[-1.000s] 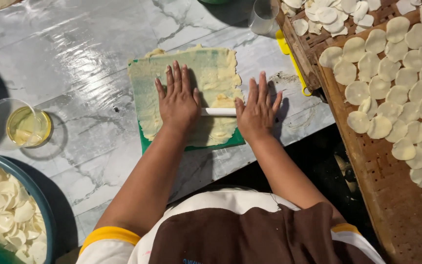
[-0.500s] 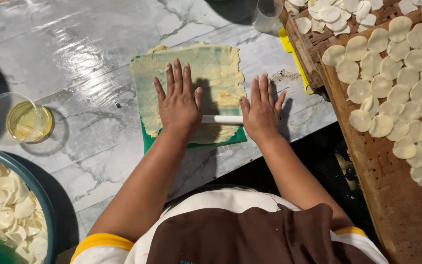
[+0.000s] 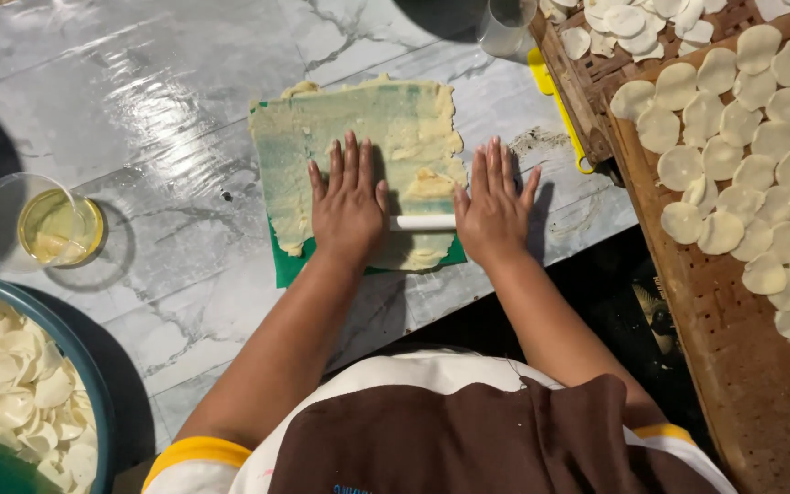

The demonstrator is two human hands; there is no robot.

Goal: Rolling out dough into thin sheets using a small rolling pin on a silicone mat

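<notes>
Both hands have drawn the roller (image 3: 422, 222) toward the near edge of the dough (image 3: 368, 146) since a second ago. Left hand (image 3: 347, 203) and right hand (image 3: 493, 209) lie flat, fingers spread, gripping nothing, palms pressing the roller's two ends. Its long axis runs left to right, crosswise to the fingers, equally near both hands. Only its white middle shows (ends hidden under the palms). Dough sits on a green mat (image 3: 290, 267) on the table (image 3: 139, 110); its near edge is hard to make out.
</notes>
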